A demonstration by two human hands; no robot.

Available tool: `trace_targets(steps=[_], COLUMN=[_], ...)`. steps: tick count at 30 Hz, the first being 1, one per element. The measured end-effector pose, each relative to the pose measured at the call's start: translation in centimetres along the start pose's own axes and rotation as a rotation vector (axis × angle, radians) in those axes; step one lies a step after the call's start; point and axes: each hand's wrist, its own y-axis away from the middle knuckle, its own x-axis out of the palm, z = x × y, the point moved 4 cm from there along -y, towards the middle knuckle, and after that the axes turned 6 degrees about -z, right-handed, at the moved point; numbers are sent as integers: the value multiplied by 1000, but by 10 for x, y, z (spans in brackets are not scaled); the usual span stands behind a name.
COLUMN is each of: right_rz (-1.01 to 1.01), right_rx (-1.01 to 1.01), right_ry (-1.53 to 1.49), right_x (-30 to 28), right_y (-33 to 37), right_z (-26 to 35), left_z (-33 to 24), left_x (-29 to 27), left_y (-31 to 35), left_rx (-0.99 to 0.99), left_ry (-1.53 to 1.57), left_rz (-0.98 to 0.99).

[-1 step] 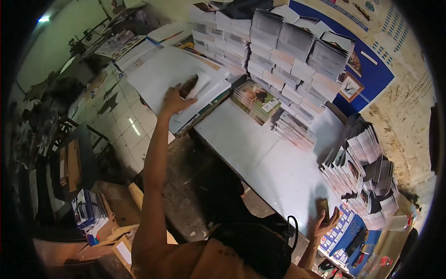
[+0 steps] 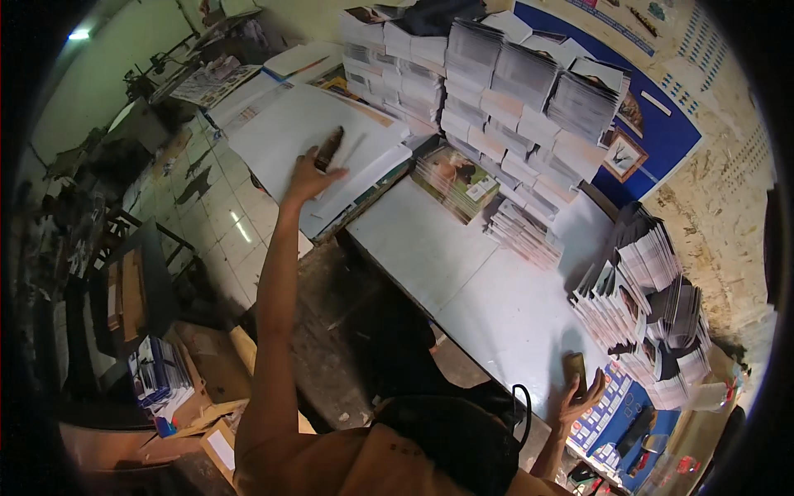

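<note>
My left hand [image 2: 309,178] is stretched out over a stack of large white sheets [image 2: 277,132]. It grips a dark brown, elongated piece [image 2: 328,150] between thumb and fingers; its kind is unclear. My right hand [image 2: 582,404] rests low at the right, by the near edge of the pale table [image 2: 496,306]. Its thumb and fingers curl about a small olive-brown block [image 2: 574,367], which stands up from the hand. To the left of the booklet piles lies a pile of green-covered booklets [image 2: 456,180], beside a fanned row of thin booklets [image 2: 523,235].
High piles of folded booklets [image 2: 513,107] line the wall. More booklet bundles [image 2: 645,306] stand at the right, beside a blue printed sheet [image 2: 616,413] with dark tools. At the lower left an open carton [image 2: 211,364] sits near a bundle of booklets [image 2: 157,376].
My left hand has shifted slightly up and left over the white sheets, carrying the dark brown piece with it. The right hand has stayed in place.
</note>
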Motion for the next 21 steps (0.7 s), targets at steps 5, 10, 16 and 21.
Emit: trace_targets(steps=[5,10,16,21], right_rz=[-52,-65,-80,-99], right_rx=[-3,1,12,50], right_ry=[-70,-93,-154,-220], right_x=[-2,-5,-8,-21], right_y=[2,1,2,6], right_z=[-14,-18,-19,-14], left_z=[-14,-44,-74,-122], left_x=[-33,-63,-75,-72], left_y=[15,30,30,28], left_rx=[-193,10,37,38], left_ry=[1707,2277,2271,2245], left_rz=[309,417,443,528])
